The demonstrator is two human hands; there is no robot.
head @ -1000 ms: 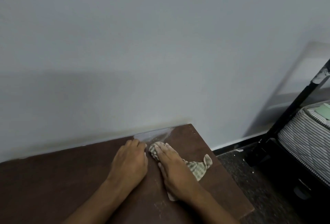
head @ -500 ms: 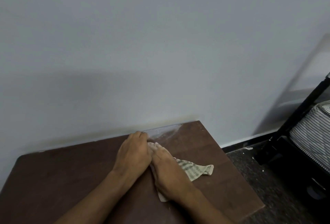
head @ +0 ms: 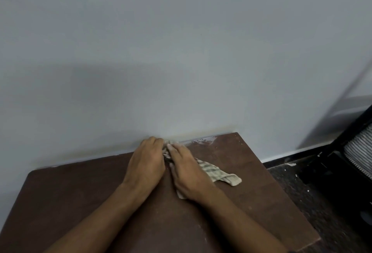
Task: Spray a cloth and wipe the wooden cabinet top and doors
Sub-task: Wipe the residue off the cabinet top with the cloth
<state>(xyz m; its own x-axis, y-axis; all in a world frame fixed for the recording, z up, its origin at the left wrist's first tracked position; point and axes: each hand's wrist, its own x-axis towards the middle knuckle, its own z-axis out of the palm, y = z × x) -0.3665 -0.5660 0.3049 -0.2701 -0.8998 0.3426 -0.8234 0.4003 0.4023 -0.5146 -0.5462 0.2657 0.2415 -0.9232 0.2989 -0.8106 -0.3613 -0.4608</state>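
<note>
A dark brown wooden cabinet top (head: 84,202) fills the lower half of the head view, its back edge against the wall. A checked green-and-white cloth (head: 216,173) lies on it near the back edge. My right hand (head: 188,169) presses flat on the cloth, fingers straight and pointing at the wall. My left hand (head: 147,160) lies beside it, touching it, fingertips at the wall line and on the cloth's bunched front end. Most of the cloth is hidden under my right hand. No spray bottle is in view.
White paint smears (head: 201,141) mark the cabinet's back right edge. A plain grey wall (head: 181,51) rises directly behind. To the right, the dark speckled floor (head: 314,196), a black frame (head: 346,132) and a striped fabric item (head: 360,152).
Both hands with the cloth have slid left along the back edge, away from the right corner. The cloth's loose tail trails out to the right.
</note>
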